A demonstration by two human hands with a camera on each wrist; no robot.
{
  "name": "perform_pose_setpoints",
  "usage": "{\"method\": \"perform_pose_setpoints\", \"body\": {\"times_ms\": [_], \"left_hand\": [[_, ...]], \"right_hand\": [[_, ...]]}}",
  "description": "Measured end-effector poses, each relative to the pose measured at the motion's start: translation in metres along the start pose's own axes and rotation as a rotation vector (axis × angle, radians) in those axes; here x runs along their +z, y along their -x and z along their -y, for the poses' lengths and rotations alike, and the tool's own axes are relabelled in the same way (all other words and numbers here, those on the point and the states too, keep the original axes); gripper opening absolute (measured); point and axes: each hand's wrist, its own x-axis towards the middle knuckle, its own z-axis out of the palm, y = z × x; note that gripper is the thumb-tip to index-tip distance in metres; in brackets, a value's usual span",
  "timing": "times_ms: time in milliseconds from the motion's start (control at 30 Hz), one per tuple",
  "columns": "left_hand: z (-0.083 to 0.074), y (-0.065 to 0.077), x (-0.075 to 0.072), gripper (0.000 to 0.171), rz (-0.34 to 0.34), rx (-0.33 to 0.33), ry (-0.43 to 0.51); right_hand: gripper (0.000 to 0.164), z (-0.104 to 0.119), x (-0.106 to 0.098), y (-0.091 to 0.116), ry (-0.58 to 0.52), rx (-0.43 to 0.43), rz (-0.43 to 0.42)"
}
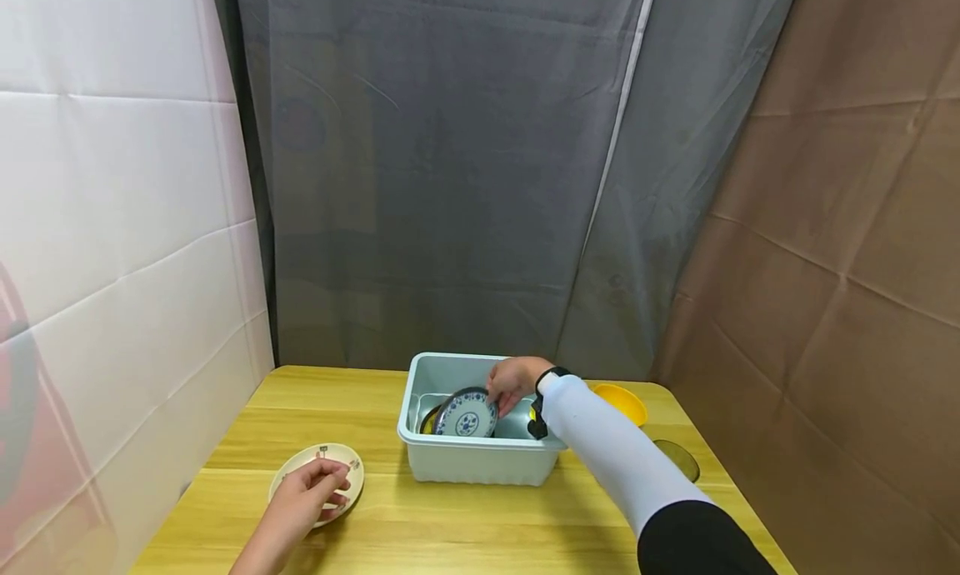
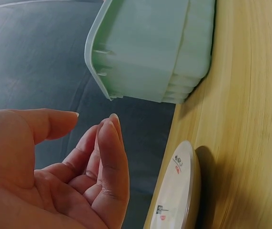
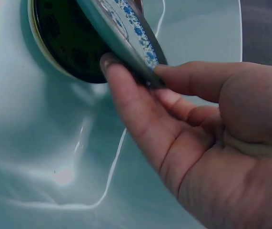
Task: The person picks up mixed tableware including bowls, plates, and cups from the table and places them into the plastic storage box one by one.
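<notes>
My right hand (image 1: pixel 516 381) reaches into a pale blue-green plastic bin (image 1: pixel 480 462). Between thumb and fingers it pinches the edge of a small plate (image 1: pixel 467 414) with a blue floral pattern and dark rim, tilted up inside the bin. Behind that plate, in the right wrist view, shows a dark green round dish (image 3: pixel 69 52), partly hidden. To the left of the bin, my left hand (image 1: pixel 311 492) hovers over a cream plate (image 1: pixel 355 475) with small printed marks. Its fingers are loosely bent with nothing between them, as the left wrist view (image 2: pixel 78 167) shows.
Right of the bin, partly behind my right forearm, are an orange-yellow bowl (image 1: pixel 622 402) and a dark olive glass-like dish (image 1: pixel 678 460). The wooden table (image 1: pixel 420 533) is bounded by a grey curtain (image 1: pixel 450 183) behind, white cloth on the left and brown cloth on the right.
</notes>
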Motion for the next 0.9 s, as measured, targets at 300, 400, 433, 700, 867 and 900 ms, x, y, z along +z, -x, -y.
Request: {"method": "perform_pose_setpoints", "body": {"times_ms": [300, 400, 433, 700, 867, 900], "left_hand": [[0.004, -0.002, -0.003, 0.020, -0.008, 0.017, 0.017], [0.003, -0.002, -0.004, 0.020, -0.011, 0.014, 0.016], [0.003, -0.002, -0.005, 0.021, -0.011, 0.014, 0.012], [0.005, -0.001, -0.006, 0.021, -0.011, 0.014, 0.008], [0.005, -0.001, -0.006, 0.020, -0.011, 0.014, 0.009], [0.005, -0.001, -0.006, 0.020, -0.011, 0.015, 0.009]], "right_hand": [[0.023, 0.001, 0.005, -0.005, 0.031, 0.034, -0.012], [0.024, 0.001, 0.005, -0.006, 0.032, 0.050, -0.010], [0.025, 0.001, 0.004, -0.007, 0.027, 0.058, -0.009], [0.038, 0.001, 0.006, -0.010, 0.020, 0.103, 0.015], [0.037, 0.002, 0.007, -0.012, 0.010, 0.096, 0.025], [0.037, 0.001, 0.007, -0.012, 0.005, 0.097, 0.030]]}}
